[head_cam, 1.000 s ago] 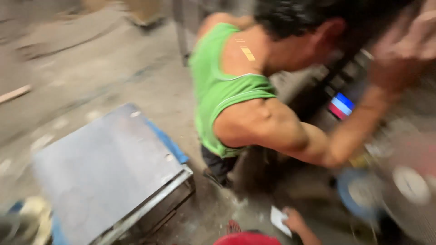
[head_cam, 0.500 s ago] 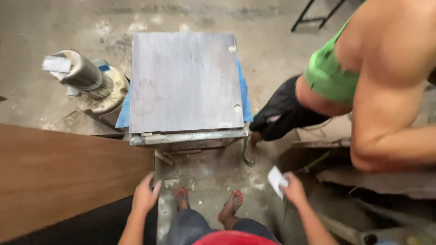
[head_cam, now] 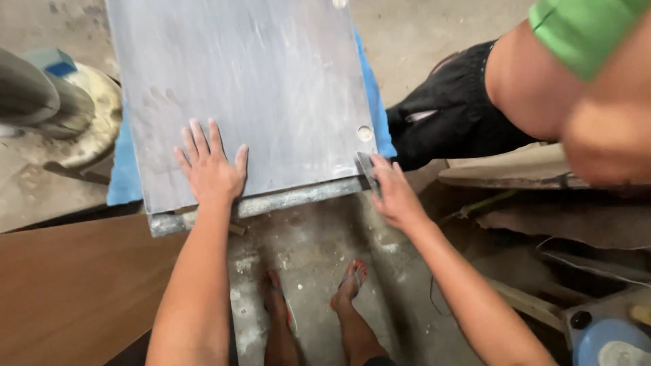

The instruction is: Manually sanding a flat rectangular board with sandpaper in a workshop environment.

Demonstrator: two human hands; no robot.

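- The flat grey metal sheet (head_cam: 251, 88) lies on a blue-edged stand, just beyond the person's sandalled feet (head_cam: 315, 295).
- Left hand (head_cam: 211, 168) rests palm-down on the sheet's near edge, fingers spread wide.
- Right hand (head_cam: 393, 193) pinches a small grey sanding piece (head_cam: 367, 169) against the sheet's near right corner (fingers curled narrow).
- A co-worker in a green top (head_cam: 583, 30) bends just right of the sheet.

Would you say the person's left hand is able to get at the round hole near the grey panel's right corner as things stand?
Probably yes. The left hand lies flat on the grey panel, and the bare surface between it and the round hole holds nothing. The right hand, at that corner's edge with a thin grey piece, sits closer.
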